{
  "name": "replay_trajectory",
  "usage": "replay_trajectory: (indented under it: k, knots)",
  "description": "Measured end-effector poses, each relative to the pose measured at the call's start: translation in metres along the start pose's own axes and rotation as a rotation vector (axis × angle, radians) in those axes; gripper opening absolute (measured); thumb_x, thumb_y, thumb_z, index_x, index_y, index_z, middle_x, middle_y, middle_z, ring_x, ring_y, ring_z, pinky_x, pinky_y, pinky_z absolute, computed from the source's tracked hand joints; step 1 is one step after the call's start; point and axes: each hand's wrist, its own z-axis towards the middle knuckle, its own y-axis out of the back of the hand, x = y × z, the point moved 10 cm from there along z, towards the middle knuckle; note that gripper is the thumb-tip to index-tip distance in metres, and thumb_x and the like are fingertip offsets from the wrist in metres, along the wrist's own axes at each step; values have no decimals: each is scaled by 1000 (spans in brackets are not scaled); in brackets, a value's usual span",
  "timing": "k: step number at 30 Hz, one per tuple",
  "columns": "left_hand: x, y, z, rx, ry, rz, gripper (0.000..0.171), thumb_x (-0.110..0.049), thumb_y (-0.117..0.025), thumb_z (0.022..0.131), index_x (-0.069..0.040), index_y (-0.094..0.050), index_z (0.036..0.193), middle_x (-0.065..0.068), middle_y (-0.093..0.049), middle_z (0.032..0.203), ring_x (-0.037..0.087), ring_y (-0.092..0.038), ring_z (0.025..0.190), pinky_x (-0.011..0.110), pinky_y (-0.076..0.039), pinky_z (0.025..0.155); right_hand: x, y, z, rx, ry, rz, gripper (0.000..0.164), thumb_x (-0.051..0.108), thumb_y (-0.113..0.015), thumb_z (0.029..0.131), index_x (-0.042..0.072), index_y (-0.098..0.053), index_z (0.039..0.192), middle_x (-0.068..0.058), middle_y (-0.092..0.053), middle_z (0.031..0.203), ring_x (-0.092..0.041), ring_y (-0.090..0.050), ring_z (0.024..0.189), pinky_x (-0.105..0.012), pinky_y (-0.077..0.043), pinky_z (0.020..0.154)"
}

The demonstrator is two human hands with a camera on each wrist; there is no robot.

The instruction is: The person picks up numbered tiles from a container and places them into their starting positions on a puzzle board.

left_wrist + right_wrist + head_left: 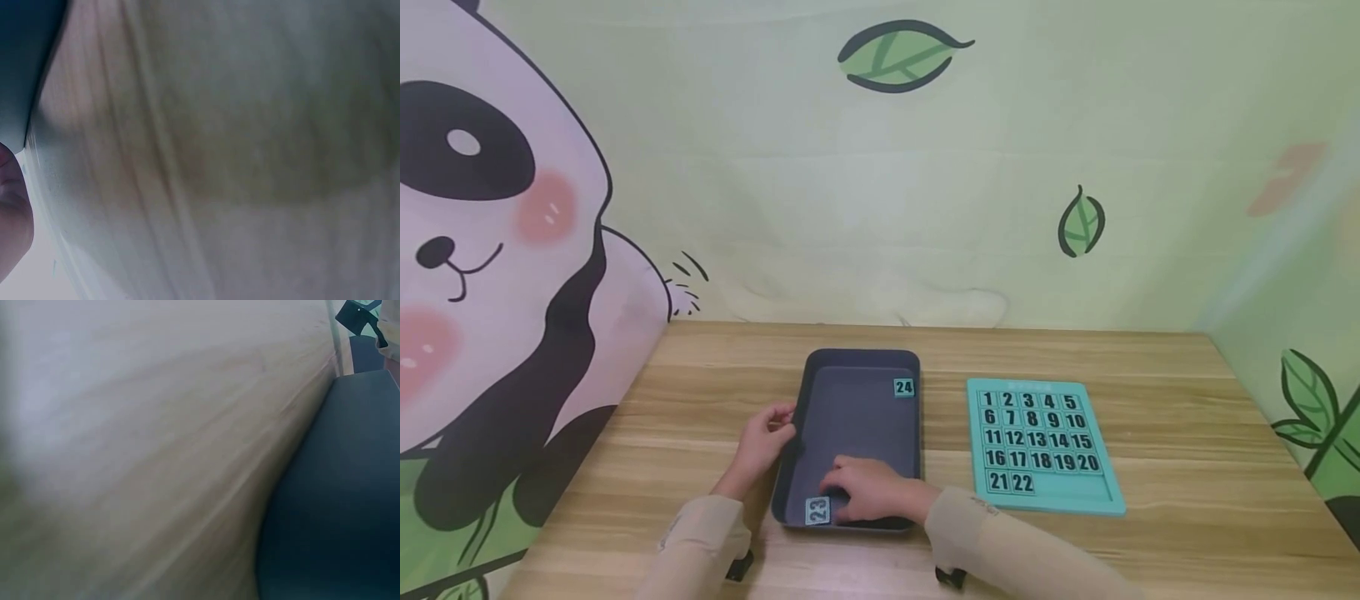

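A dark blue tray (857, 417) lies on the wooden table, with a number tile 23 (817, 510) turned sideways in its near left corner. My right hand (872, 490) reaches over the near wall into the tray, fingers bent and fingertips right beside tile 23. Another tile, 24 (904, 387), lies by the far right wall. At the tray's left rim rests my left hand (762, 442), its fingers loosely curved and the thumb close to the rim. The left wrist view catches only a bit of that hand (12, 215) next to the tray wall (28, 62).
Right of the tray lies a turquoise number board (1078, 492) holding tiles 1 to 22 in rows; its bottom row has bare space after 22. The wooden table (1180, 417) meets a printed backdrop (760, 200) behind.
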Motion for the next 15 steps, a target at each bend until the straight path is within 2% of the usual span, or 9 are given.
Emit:
replay_trajectory:
  k: [6,15]
  knots:
    - [2,0,2,2,32,16,34,0,-55,77,3,-56,111,18,-59,99,22,-56,88,23,-47,73,-2,6,-3,-19,-10,0,34,25,-68,72,23,-62,106,7,-51,90,-4,-49,79,-17,-42,70]
    - [7,-2,3,9,33,25,35,-2,-54,78,2,-55,113,18,-58,100,26,-56,90,30,-48,75,7,1,7,-13,55,56,37,18,-66,73,20,-61,110,7,-55,92,-2,-48,79,-13,-40,70]
